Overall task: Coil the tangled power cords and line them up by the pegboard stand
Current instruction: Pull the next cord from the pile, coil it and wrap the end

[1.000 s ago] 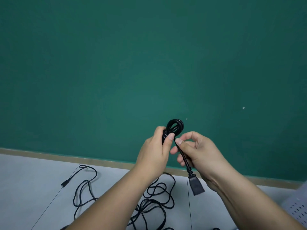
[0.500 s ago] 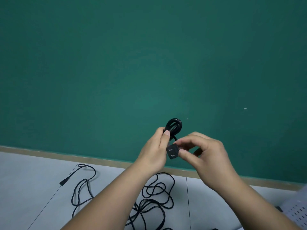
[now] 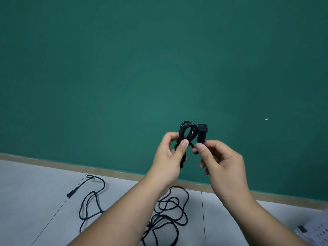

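Note:
My left hand (image 3: 170, 155) grips a small black coiled cord (image 3: 186, 132), its loops sticking up above my thumb. My right hand (image 3: 221, 162) pinches the cord's black plug (image 3: 202, 131) just below its body, holding it upright beside the coil. On the grey surface below lies a tangle of black cords (image 3: 166, 213), with one loose end and connector (image 3: 70, 194) stretching out to the left. A corner of the white pegboard stand (image 3: 317, 229) shows at the bottom right.
A green wall (image 3: 159, 68) fills the background, with a tan strip (image 3: 44, 161) along its foot. The grey surface (image 3: 35, 201) is divided by thin seams. My forearms cross over part of the tangled cords.
My right hand has brought the plug from hanging below the coil up to beside its top, now pointing upward. The left hand has kept hold of the coil.

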Motion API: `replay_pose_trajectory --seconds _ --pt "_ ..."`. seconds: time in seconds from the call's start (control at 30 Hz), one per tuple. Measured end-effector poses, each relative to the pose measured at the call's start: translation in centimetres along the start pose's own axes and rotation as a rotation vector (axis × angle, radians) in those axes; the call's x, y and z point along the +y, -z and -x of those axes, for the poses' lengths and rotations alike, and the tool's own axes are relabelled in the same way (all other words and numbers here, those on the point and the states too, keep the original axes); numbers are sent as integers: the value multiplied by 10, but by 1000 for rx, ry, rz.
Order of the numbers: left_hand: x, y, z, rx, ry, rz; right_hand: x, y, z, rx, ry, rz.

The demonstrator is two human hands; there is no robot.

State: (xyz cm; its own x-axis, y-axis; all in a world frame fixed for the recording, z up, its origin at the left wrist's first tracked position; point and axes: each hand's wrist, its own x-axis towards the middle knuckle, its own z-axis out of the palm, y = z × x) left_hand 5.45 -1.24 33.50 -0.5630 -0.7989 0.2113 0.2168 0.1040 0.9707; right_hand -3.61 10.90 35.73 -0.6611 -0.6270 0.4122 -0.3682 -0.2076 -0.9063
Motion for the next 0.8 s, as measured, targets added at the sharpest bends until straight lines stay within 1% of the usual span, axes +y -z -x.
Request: replay_pose_trajectory --seconds 0.1,0.2,0.33,0.43,0.57,0.73,0.8 --pt "5 -3 4 20 -24 40 1 -3 -1 -6 -11 56" --pt "8 -6 6 44 -31 70 1 -6 -2 -19 22 134" --pt "12 -9 8 37 -36 119 -1 -10 0 -25 37 207" --pt "11 -7 6 15 -44 136 0 -12 0 -14 10 153" --pt "10 -8 5 -10 -52 110 -4 -11 -4 -30 -110 41" --pt "12 -8 4 -8 -49 153 -9 -6 -9 -116 -106 76" --pt "14 -9 6 -10 -78 166 -10 -4 -10 -151 -111 82"
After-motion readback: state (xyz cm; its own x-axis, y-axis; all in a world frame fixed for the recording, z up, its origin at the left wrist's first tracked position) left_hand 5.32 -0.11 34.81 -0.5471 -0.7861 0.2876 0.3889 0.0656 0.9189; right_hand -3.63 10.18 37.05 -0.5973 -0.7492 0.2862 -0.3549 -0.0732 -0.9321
